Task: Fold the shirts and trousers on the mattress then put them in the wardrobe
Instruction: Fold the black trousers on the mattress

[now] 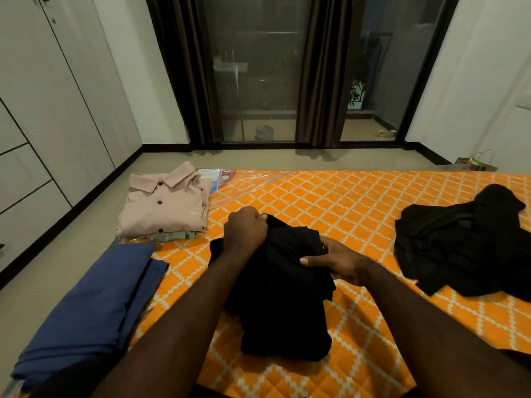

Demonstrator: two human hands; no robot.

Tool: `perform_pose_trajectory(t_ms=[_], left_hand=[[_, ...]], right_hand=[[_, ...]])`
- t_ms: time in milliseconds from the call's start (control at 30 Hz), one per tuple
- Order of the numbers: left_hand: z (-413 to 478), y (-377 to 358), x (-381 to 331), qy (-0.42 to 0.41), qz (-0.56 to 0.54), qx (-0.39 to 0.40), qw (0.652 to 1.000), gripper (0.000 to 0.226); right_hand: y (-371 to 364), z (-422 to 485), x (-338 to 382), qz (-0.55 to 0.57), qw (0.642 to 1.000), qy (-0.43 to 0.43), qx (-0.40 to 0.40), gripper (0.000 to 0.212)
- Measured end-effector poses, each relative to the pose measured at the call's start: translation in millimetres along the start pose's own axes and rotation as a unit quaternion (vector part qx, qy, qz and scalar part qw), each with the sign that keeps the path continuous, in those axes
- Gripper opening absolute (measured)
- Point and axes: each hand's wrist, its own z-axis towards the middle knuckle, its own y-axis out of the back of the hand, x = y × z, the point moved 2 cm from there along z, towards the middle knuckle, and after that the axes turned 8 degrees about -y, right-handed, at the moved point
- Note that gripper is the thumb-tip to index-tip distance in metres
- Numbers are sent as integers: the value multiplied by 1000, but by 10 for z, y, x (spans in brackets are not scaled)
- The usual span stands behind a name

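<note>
A black garment [284, 300] lies partly folded in the middle of the orange patterned mattress [359, 202]. My left hand [245, 229] grips its far upper edge in a fist. My right hand [334, 261] holds its right side, thumb on top. A folded pink shirt [165, 203] rests on another folded pale garment [172, 236] at the mattress's far left corner. Folded blue trousers [92, 308] lie along the left edge. A loose heap of black clothing [462, 245] sits to the right.
White wardrobe doors [43, 110] line the left wall beyond a strip of floor [71, 234]. Dark curtains [321, 70] and glass doors [258, 67] stand past the mattress. A plastic packet [215, 175] lies behind the pink shirt. A bag [474, 163] sits by the right wall.
</note>
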Motion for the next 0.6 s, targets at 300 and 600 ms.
perform_pose_trajectory(t_ms=[300,600], left_hand=[[-112,211,-41,104,-356,234,899,39],[-266,298,-119,82,-165,175,967,82]], right_hand=[[-94,-37,143,-113,983,-49,-135,75],[-362,-63,461,-359,878,69,-308,25]])
